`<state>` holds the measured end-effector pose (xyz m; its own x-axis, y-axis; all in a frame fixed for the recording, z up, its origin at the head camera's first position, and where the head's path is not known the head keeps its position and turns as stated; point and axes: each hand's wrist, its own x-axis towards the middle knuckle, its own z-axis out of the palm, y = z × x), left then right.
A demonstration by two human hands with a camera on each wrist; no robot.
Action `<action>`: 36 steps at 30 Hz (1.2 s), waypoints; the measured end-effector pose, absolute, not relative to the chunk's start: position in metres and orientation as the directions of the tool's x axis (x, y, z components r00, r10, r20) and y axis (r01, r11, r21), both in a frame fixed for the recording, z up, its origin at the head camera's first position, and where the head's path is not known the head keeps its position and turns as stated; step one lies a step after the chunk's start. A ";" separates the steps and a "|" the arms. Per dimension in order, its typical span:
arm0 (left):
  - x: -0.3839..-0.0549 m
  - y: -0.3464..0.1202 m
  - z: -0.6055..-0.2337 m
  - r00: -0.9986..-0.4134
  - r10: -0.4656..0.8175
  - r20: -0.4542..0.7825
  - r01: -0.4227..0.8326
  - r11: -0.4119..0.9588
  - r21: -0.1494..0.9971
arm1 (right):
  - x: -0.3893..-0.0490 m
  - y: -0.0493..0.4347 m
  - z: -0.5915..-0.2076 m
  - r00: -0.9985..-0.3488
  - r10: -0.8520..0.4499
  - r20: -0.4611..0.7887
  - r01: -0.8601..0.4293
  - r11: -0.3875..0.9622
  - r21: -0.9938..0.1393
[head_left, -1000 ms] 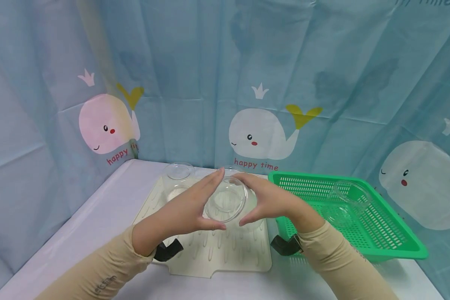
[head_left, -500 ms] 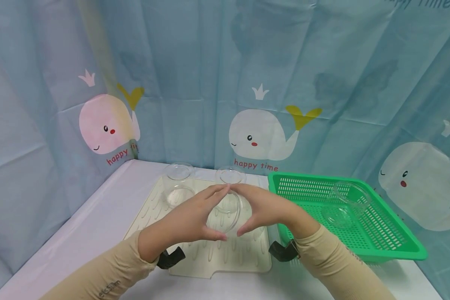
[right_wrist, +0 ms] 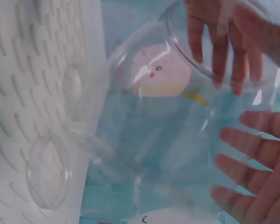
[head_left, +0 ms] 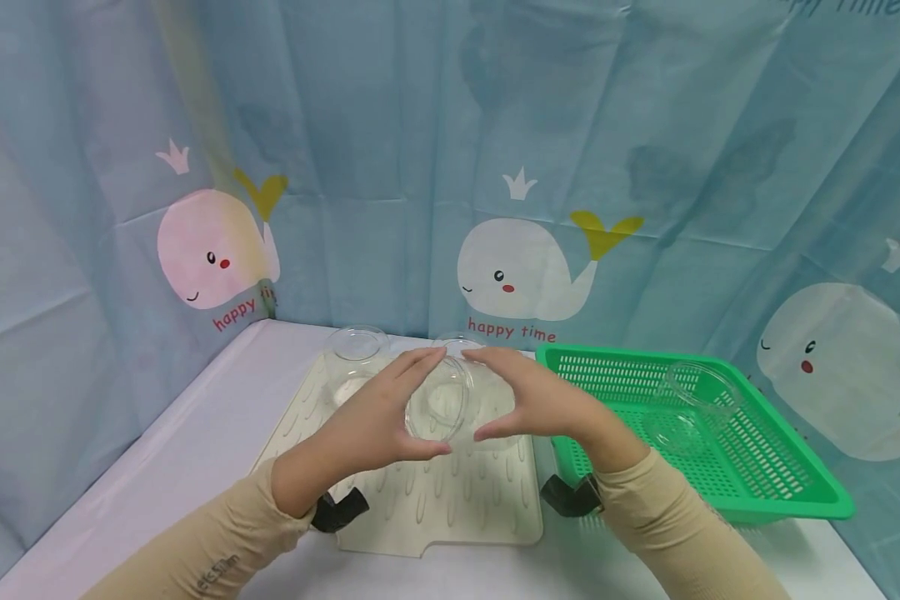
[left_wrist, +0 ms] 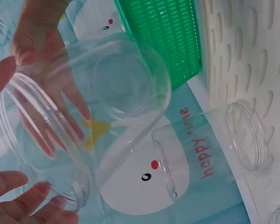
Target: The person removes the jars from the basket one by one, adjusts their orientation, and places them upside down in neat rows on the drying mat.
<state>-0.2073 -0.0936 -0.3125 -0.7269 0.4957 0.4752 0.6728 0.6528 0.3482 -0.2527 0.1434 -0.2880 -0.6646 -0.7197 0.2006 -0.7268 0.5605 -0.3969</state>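
Observation:
A clear plastic jar (head_left: pixel 437 402) is tilted between my hands above the ribbed mat, its mouth toward me and its base away. My left hand (head_left: pixel 375 417) grips it at the threaded rim; the left wrist view shows the thumb and fingers (left_wrist: pixel 23 193) at opposite sides of the mouth. My right hand (head_left: pixel 543 400) is beside the jar, thumb and fingers spread in a C, a small gap showing between it and the rim in the head view. In the right wrist view its fingers (right_wrist: pixel 252 163) are nearly straight and overlap the jar's side.
Two more clear jars stand at the back of the cream drying mat (head_left: pixel 420 508), one jar (head_left: pixel 356 346) at left and one jar (head_left: pixel 457 340) behind my hands. A green basket (head_left: pixel 795 492) at right holds another clear jar (head_left: pixel 701 387). A whale-print curtain (head_left: pixel 390 167) hangs behind.
Both hands dip toward me with the jar, then rise back to nearly the first height. The jar's rim has shifted left toward my left hand, and a gap shows beside my right hand.

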 end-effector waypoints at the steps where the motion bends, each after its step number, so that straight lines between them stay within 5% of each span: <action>1: -0.209 -0.095 -0.312 -0.733 0.475 0.488 0.665 0.651 0.366 | -0.254 0.145 -0.287 -0.678 -0.700 0.223 -0.719 0.568 -0.401; 8: -0.215 -0.107 -0.311 -0.787 0.335 0.518 0.603 0.596 0.531 | -0.265 0.161 -0.284 -0.773 -0.554 0.311 -0.619 0.548 -0.563; 18: -0.220 -0.116 -0.313 -0.878 0.223 0.424 0.478 0.345 0.808 | -0.268 0.160 -0.299 -0.840 -0.481 0.249 -0.412 0.269 -0.870; 29: -0.220 -0.116 -0.317 -0.898 0.252 0.360 0.394 0.101 0.913 | -0.263 0.149 -0.306 -0.842 -0.518 0.152 -0.263 0.148 -0.953; 36: -0.225 -0.119 -0.324 -0.923 0.297 0.245 0.300 0.156 0.941 | -0.264 0.147 -0.309 -0.843 -0.508 0.175 -0.250 0.083 -0.965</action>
<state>-0.2245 -0.1191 -0.3237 -0.9229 0.2969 0.2452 0.3001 0.1557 0.9411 -0.2642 0.1474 -0.3090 -0.8433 -0.5082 0.1745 -0.2499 0.0834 -0.9647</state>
